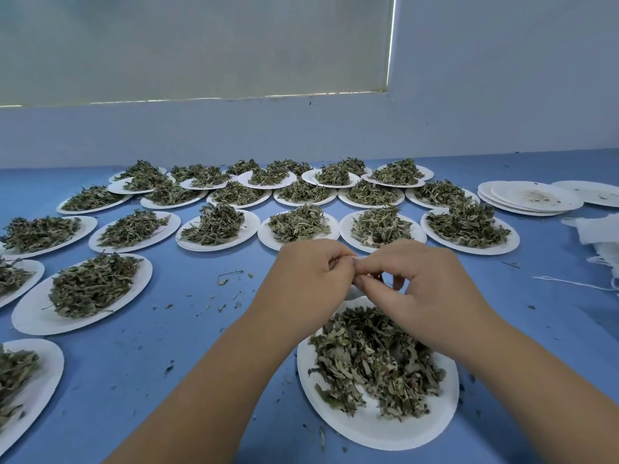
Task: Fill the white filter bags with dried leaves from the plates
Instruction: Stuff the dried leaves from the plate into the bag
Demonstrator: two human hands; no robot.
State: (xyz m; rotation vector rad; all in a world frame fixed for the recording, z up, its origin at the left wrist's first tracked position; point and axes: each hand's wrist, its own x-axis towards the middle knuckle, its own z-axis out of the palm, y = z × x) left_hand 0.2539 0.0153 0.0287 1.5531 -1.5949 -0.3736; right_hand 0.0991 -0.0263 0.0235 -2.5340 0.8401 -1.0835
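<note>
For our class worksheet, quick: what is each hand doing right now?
Left hand: fingers curled, pinching a small white scrap, mostly hidden.
Right hand: fingers curled, seemingly pinching the same small white scrap.

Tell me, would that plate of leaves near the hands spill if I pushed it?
Probably it slides easily: the plate looks like thin paper on a smooth blue table. The leaves sit loosely heaped, so a quick shove would likely scatter some, like the crumbs nearby.

Round white paper plates (338,426), 5 o'clock and across table: matt, smooth. Dried green leaves (371,360): crinkled, rough, dull. Blue table surface (187,329): smooth, faint sheen. White filter bags (599,232), 3 o'clock: thin gauzy cloth; white string (569,283) soft, fibrous.
</note>
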